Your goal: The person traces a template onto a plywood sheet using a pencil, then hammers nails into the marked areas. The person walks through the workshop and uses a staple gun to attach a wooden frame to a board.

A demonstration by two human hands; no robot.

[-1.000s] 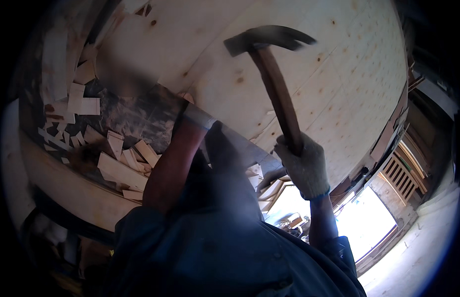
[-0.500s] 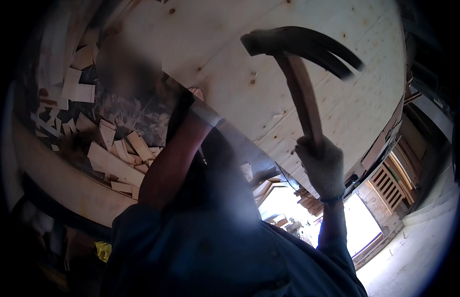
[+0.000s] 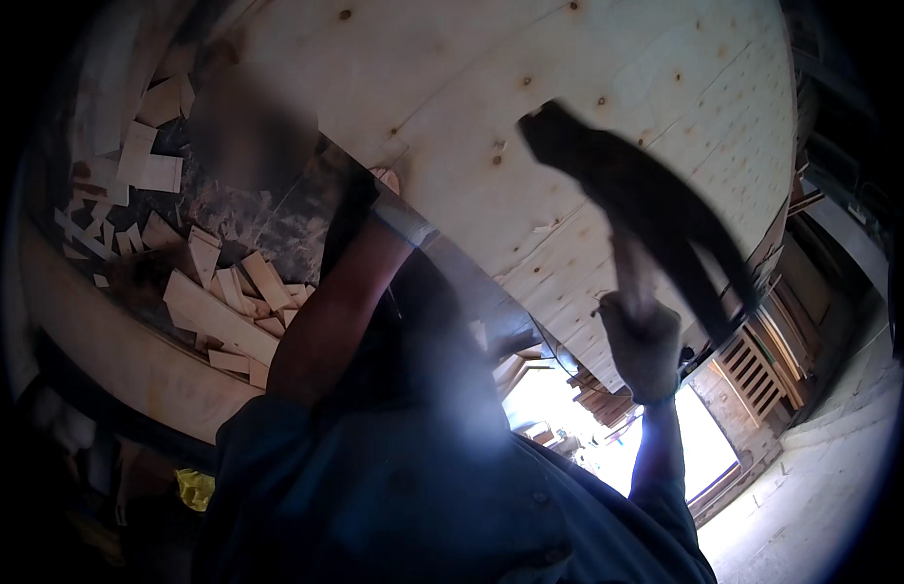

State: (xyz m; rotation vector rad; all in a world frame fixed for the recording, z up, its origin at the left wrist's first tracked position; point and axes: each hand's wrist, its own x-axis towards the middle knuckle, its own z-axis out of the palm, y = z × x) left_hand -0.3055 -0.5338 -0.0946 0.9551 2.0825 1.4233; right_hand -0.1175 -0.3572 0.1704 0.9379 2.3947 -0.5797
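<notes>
A claw hammer (image 3: 632,195) with a dark head and wooden handle hangs over the right part of a large pale plywood panel (image 3: 452,97), its head blurred by motion. My right hand (image 3: 642,341), in a whitish glove, is closed round the handle close to the panel's near edge. The panel's surface is dotted with small brown spots. At its lower left edge is my left hand (image 3: 405,222), with a pale glove cuff at the wrist. What looks like a fingertip shows at the panel's edge; the other fingers are hidden, so I cannot tell their grip.
Several wood offcuts (image 3: 223,311) lie heaped on the left, behind a long pale board (image 3: 130,336). A slatted wooden piece (image 3: 754,375) and stacked strips stand at the right. Yellow crumpled material (image 3: 194,489) lies at lower left.
The hammer has tipped over to the right and come down, its head now nearer my right hand. My right hand has dropped slightly. My left hand stays at the panel's edge.
</notes>
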